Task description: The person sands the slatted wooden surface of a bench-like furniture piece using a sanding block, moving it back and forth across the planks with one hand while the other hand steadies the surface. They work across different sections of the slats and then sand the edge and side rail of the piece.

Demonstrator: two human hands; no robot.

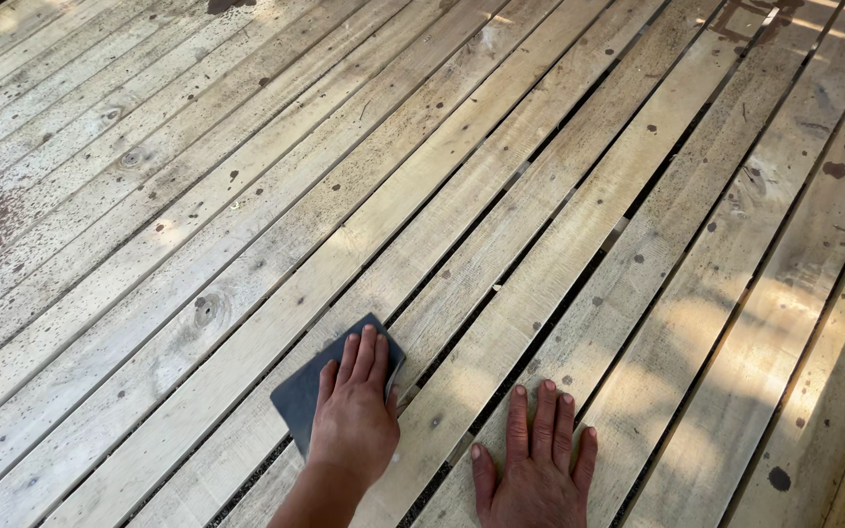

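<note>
On pale slatted boards (246, 244), low in the head view:

Left hand (354, 411): flat, palm down on a dark grey sanding sheet (305, 386); fingers together and extended, pressing rather than pinching; thumb at the sheet's right edge, where that edge curls up slightly. No closed grasp; held by downward pressure only.

Sanding sheet: roughly rectangular, lying flat across one slat and partly onto its neighbour. Near half hidden under the palm; far corner and left portion showing beyond the fingertips and to the left of the hand. Long axis appears to run from lower left to upper right, close to the run of the slats, though the covered part makes this uncertain. Free end pointing up and right, away from the body.

Right hand (540, 469): empty, spread, palm down on a slat two boards to the right, fingers fanned and pointing away from the body. Well apart from the sheet, a dark gap (462, 440) between slats lying between them. Left hand the nearer by far, being directly on top.

Boards: long axis diagonal, lower left to upper right; dark specks and a knot (209, 311) just left of the sheet; dappled sunlight at right.
</note>
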